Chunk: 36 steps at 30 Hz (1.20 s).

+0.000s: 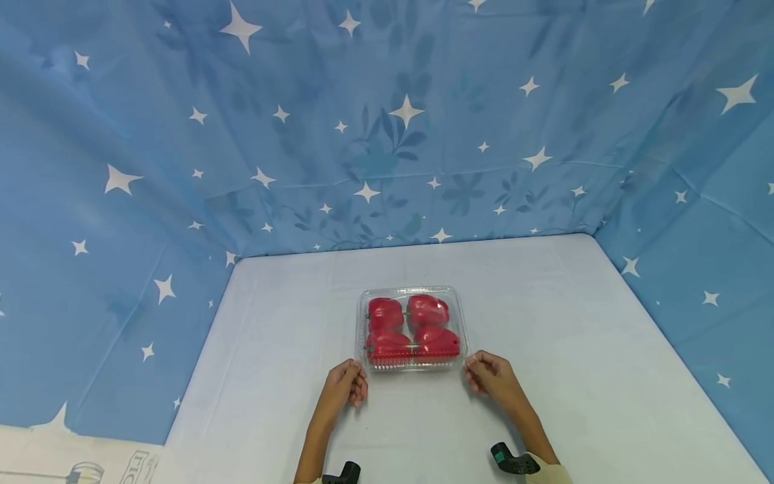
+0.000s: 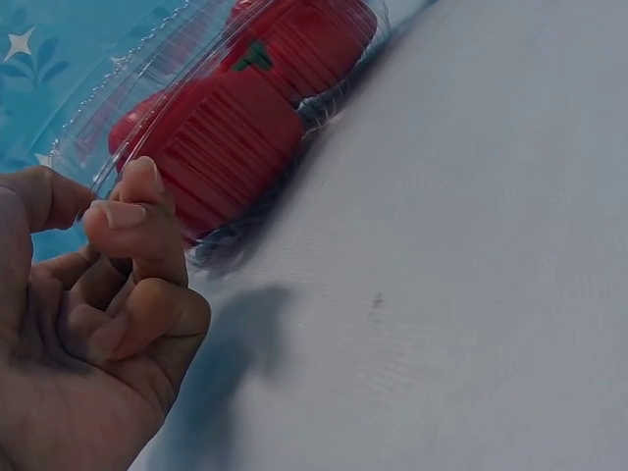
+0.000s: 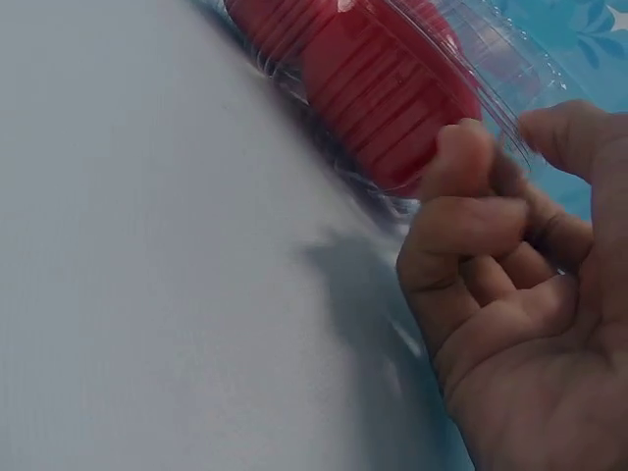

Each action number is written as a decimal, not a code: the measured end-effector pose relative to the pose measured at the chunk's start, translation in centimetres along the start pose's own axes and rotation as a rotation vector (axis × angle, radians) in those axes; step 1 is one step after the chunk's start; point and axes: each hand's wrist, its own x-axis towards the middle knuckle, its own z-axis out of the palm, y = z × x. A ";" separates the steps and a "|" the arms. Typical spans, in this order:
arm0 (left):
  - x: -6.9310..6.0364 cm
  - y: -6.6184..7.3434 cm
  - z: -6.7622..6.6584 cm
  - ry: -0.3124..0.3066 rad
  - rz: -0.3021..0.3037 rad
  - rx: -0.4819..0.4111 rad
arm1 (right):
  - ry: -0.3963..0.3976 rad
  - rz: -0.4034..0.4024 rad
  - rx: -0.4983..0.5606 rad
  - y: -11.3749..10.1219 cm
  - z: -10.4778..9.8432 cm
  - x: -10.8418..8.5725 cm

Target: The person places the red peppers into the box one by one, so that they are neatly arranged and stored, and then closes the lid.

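A clear plastic clamshell container (image 1: 413, 291) rests on the white table with several red bell peppers (image 1: 428, 310) inside, some showing green stems. Its lid appears to lie over the peppers. At the container's near left corner, my left hand (image 1: 346, 386) pinches the rim between thumb and fingertips, the other fingers curled; the left wrist view shows this hand (image 2: 108, 294) beside the ribbed side wall. My right hand (image 1: 492, 378) pinches the rim at the near right corner. In the right wrist view its thumb and forefinger meet at the plastic edge.
The white tabletop (image 1: 580, 336) spreads around the container. Blue curtains (image 1: 387, 148) with white stars stand behind it and along both sides. A pale printed cloth or sheet (image 1: 78, 457) shows at the lower left. Each wrist wears a black device (image 1: 514, 460).
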 end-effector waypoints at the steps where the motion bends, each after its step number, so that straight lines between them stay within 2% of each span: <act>1: 0.0 0.0 0.0 0.001 0.008 -0.001 | 0.003 -0.003 0.010 0.1 -0.1 0.0; 10: 0.0 -0.4 0.3 0.029 0.020 -0.045 | -0.009 -0.040 0.049 0.3 0.3 0.6; 21: -0.1 -0.4 0.2 0.012 0.038 -0.075 | 0.002 -0.032 0.051 0.0 0.7 0.4; 26: -0.1 -0.2 -0.1 0.007 0.029 -0.053 | 0.016 -0.037 0.061 -0.2 0.9 0.3; 31: -0.1 0.0 -0.6 0.042 0.003 -0.036 | 0.026 -0.038 0.059 -0.2 1.0 0.2; 36: -0.1 0.3 -0.7 0.067 0.022 -0.007 | 0.032 -0.050 0.064 -0.1 1.0 0.2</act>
